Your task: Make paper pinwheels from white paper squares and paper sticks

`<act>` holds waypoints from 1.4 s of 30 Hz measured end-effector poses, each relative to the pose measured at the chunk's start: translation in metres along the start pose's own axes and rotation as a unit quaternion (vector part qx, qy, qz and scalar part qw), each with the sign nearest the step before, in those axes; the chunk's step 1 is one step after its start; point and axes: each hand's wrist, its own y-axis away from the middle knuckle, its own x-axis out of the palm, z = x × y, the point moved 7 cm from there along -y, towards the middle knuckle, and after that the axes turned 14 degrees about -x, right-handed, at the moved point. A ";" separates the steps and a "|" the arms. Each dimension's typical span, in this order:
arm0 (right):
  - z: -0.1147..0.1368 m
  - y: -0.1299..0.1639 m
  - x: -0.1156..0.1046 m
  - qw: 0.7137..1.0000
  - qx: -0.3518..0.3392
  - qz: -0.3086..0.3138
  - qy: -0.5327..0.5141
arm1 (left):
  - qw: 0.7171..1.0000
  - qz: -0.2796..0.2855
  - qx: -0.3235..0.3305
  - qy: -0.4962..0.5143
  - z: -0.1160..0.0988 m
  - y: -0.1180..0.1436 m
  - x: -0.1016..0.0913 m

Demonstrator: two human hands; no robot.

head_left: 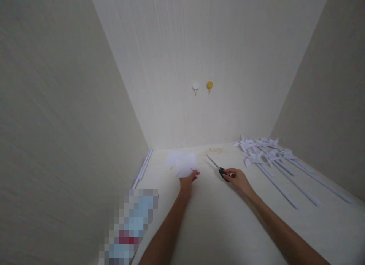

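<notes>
the left hand (188, 182) reaches forward over the pale tabletop (216, 219) with its fingers drawn together, pinching the near edge of a white paper sheet (184, 165); the sheet lies flat just beyond the fingertips, overlapping one or two more white sheets behind it, though how many there are is hard to tell. the right hand (238, 179) rests on the table a little to the right of it, curled around the black handles of a pair of scissors (219, 168); the fingers are closed on the handles, and the thin blades point away toward the back left, lying low over the surface, seemingly together, though they are too small to be sure. the two hands are near each other but apart, and the scissor tips end just right of the paper. both forearms are bare and come up from the bottom edge. further right, well apart from the hands, a cluster of white paper pinwheels (265, 149) lies on the table, their long white sticks fanning toward the near right. a few white rods (143, 168) lie along the left wall where it meets the table. the space is boxed in by cream walls on the left, right and back; on the back wall (205, 48) hang two small hooks side by side, a white hook (195, 87) and a yellow hook (209, 85).
</notes>
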 end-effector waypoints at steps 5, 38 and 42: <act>-0.012 -0.040 -0.004 0.993 -0.016 0.026 0.117 | 1.000 0.007 -0.007 0.006 0.000 0.000 0.001; -0.036 -0.083 0.038 0.990 0.019 0.027 0.134 | 1.000 0.005 -0.014 -0.018 0.003 0.001 0.001; -0.034 -0.084 0.038 0.991 0.017 0.031 0.130 | 1.000 0.007 -0.015 -0.017 0.002 0.001 0.001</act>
